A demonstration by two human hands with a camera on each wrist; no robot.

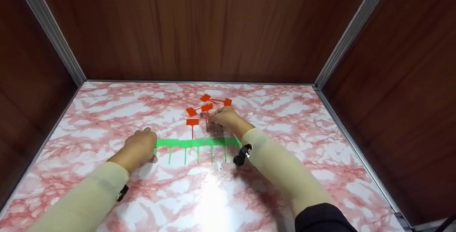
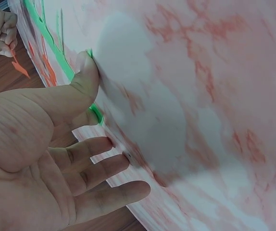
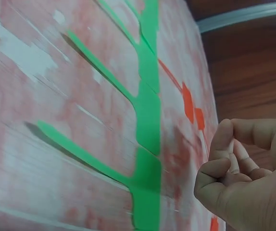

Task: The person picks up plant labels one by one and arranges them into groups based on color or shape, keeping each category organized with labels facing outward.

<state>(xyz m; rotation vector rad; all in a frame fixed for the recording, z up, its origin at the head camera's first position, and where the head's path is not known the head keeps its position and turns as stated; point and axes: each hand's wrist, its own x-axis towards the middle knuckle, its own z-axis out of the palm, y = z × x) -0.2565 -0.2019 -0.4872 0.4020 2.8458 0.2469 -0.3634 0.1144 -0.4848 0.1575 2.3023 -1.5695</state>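
Observation:
In the head view, several green T-shaped plant labels (image 1: 199, 142) lie side by side, heads forming a strip and stems pointing toward me. My left hand (image 1: 140, 144) is at the strip's left end. Its thumb and index finger pinch the end green label (image 2: 97, 114), partly hidden by the thumb, while the other fingers stretch out. Beyond the strip, my right hand (image 1: 225, 116) pinches the stem of an orange-red T-shaped plant label (image 1: 207, 107); that label also shows below the fingertips in the left wrist view. One red label (image 1: 192, 122) lies with its stem toward the strip.
Farther back lie more loose red labels, one at the left (image 1: 191, 111), another behind (image 1: 205, 97) and a third at the right (image 1: 227, 102). The marbled red-and-white tabletop (image 1: 285, 125) is bounded by brown wood-grain panels (image 1: 199, 29) at the back and sides.

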